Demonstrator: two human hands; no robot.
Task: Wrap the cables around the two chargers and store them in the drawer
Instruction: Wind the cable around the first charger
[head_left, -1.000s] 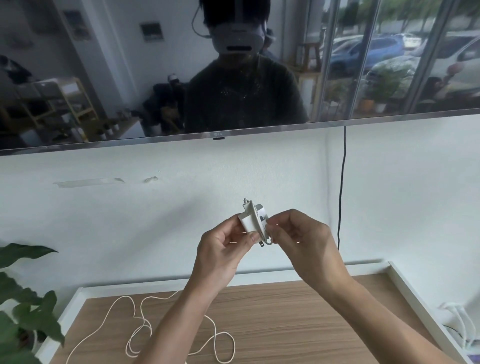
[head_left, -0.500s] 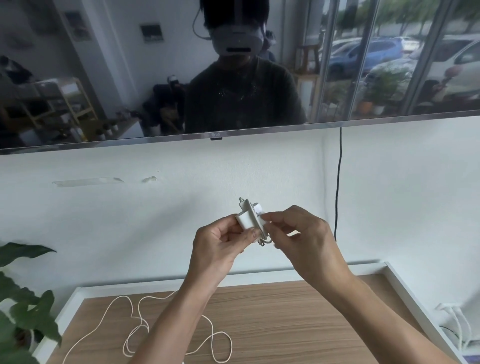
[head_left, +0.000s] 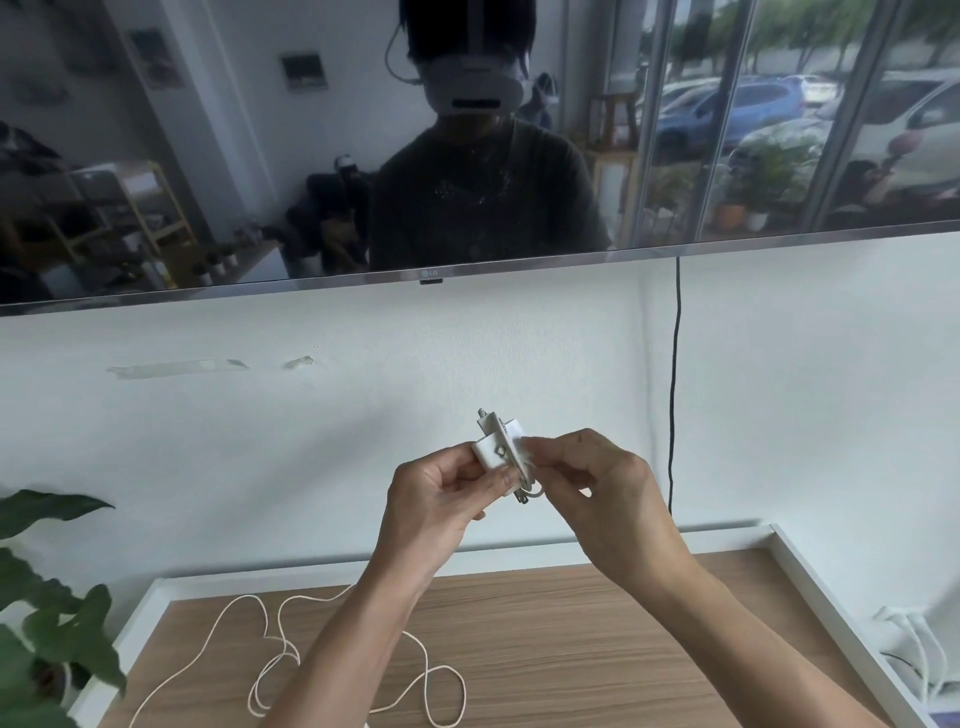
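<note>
1. The left hand has its grip clamped on a small white plastic block charger, thumb and fingers pinching its lower left side, at the centre of the frame.
2. The right hand meets it from the right, fingertips pinched together on the charger's right edge, where a thin white cable loop shows just beneath.
3. The charger is tilted, one metal end pointing up and left, another poking out below between the two hands. It is held up in the air, in front of the white wall.
4. Below, in the lower left of the frame, a long thin white cable lies in loose loops on the wood-grain counter with its white raised rim.
5. A thin black cord hangs down the wall, right of the hands.
6. Green plant leaves fill the lower left edge.
7. A dark, glossy, wall-mounted television screen spans the top of the frame.
</note>
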